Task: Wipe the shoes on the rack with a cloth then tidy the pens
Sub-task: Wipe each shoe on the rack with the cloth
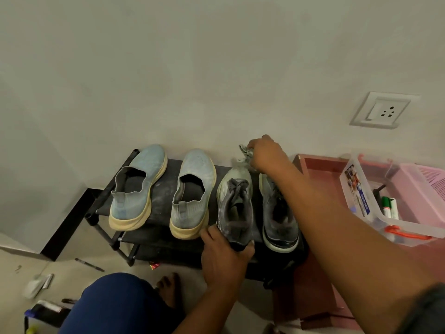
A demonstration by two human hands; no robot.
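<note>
**Shoe rack against plain wall: third shoe held at the heel, cloth at its toe**

The black rack (166, 189) stands against a pale, unmarked wall (168, 68); its top shelf is dusted with whitish powder. Four shoes sit in a row on it, toes to the wall: two light blue slip-ons (138, 186) (193, 192) with cream soles, then two dark grey lace-up shoes (234, 206) (279, 210), both dust-streaked.

The left hand (225, 256) grips the heel of the third shoe, fingers and thumb curled round it. The right hand (267, 153), at 12 o'clock of that shoe, pinches a bunched grey cloth (245, 154) that touches the toe.

A white wall socket (382, 110) sits at 2 o'clock of the rack. At 3 o'clock, a reddish tray-like surface (320, 165) carries a clear plastic box (366, 203) holding green-capped markers (389, 206), with a pink basket (423, 186) just beside it. On the pale floor (36, 259) at 8 o'clock lies a single dark pen (89, 264), with small clutter nearby.
</note>
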